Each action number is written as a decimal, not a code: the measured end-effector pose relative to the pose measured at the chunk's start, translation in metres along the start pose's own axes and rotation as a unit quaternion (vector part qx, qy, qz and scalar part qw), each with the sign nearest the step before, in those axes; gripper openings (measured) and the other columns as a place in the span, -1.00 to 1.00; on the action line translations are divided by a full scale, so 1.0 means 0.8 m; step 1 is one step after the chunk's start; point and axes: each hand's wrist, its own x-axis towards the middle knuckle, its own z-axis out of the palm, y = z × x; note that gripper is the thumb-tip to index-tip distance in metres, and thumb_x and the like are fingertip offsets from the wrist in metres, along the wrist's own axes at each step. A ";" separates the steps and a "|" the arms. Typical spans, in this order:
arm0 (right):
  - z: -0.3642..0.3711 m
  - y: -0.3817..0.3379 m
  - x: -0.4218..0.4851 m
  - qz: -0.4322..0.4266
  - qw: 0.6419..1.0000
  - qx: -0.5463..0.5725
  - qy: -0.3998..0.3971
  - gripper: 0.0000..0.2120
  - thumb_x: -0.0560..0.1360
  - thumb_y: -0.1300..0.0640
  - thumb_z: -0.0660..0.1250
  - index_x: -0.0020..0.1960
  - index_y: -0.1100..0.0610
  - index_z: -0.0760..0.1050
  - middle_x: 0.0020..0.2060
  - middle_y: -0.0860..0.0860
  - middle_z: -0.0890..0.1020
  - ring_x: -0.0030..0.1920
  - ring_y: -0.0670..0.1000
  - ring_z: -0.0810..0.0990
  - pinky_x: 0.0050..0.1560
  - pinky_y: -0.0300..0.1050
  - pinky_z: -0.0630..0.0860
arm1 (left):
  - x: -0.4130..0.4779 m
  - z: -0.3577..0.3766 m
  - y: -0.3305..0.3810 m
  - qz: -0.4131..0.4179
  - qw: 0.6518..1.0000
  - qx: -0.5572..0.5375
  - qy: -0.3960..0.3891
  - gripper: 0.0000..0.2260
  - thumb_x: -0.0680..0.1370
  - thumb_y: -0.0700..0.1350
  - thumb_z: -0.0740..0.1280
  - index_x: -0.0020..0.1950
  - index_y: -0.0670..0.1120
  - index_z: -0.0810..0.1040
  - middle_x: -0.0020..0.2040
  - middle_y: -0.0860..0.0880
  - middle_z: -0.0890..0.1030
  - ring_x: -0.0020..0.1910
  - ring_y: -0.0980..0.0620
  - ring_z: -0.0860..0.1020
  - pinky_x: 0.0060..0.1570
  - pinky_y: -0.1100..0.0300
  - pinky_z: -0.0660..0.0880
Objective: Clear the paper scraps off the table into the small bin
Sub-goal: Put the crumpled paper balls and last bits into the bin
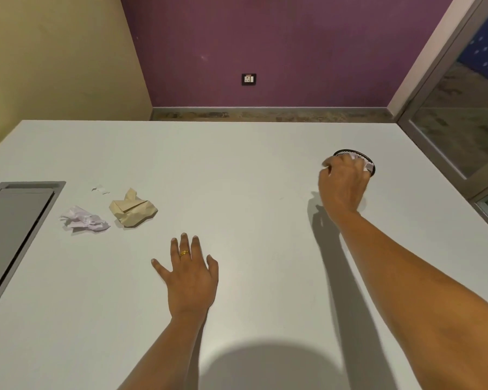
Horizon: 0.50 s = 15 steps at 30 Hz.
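**Right hand over the bin, two crumpled scraps waiting by the left edge**

The pale table (251, 170) fills most of the view. The small bin (345, 152), a black mesh cup, stands towards the far right corner, a little in from the right edge. The right hand (343, 184) hangs directly over it, back of the hand up and fingers curled downward over the rim, hiding most of the opening. A bit of white paper (369, 166) shows at the fingertips on the bin's right side. It cannot be told whether the fingers pinch this paper or whether it already lies in the bin.

The left hand (190, 273) rests palm down on the table nearer the front edge, about mid-width, with fingers straight and spread and nothing in it. A gold ring (184, 253) sits on one finger.

The remaining scraps lie on the left part of the table, well apart from the bin. A tan crumpled paper (133, 209) sits just beside a lilac-white crumpled paper (85, 219), which lies to its left. A few tiny white bits (100, 190) lie just beyond them, towards the far edge. A grey recessed panel (14, 229) is set into the table along the left edge, close to the lilac-white scrap.

Beyond the far edge a wall socket (248, 79) is mounted low on a purple wall
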 end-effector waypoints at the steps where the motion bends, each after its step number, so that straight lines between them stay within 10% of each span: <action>1: 0.004 -0.016 -0.005 -0.018 1.000 0.018 -0.009 -0.76 0.49 0.27 0.20 0.05 0.17 0.60 0.05 0.11 0.62 0.14 0.16 0.44 0.12 0.03 0.27 | 0.000 0.000 0.000 -0.001 1.000 -0.002 0.000 -0.53 0.59 0.02 -0.01 0.48 -0.07 0.13 0.53 -0.07 0.15 0.53 -0.04 0.05 0.40 -0.31 0.02; 8: 0.035 -0.156 -0.039 -0.170 0.965 0.131 -0.152 -0.77 0.54 0.23 0.18 0.09 0.15 0.58 0.11 0.03 0.61 0.17 0.05 0.47 0.13 -0.06 0.36 | 0.001 0.001 0.001 0.002 1.000 -0.016 0.022 -0.54 0.58 0.00 0.06 0.47 -0.10 0.21 0.51 -0.11 0.21 0.52 -0.08 0.11 0.39 -0.33 0.04; 15: 0.070 -0.274 -0.105 -0.299 0.857 0.175 -0.382 -0.51 0.54 0.12 0.25 0.43 0.14 0.23 0.38 0.09 0.38 0.37 0.13 0.31 0.30 0.07 0.37 | 0.001 -0.008 0.002 -0.017 0.999 -0.031 -0.019 -0.53 0.60 0.03 0.01 0.50 -0.04 0.08 0.54 -0.07 0.12 0.54 -0.07 -0.01 0.40 -0.34 -0.06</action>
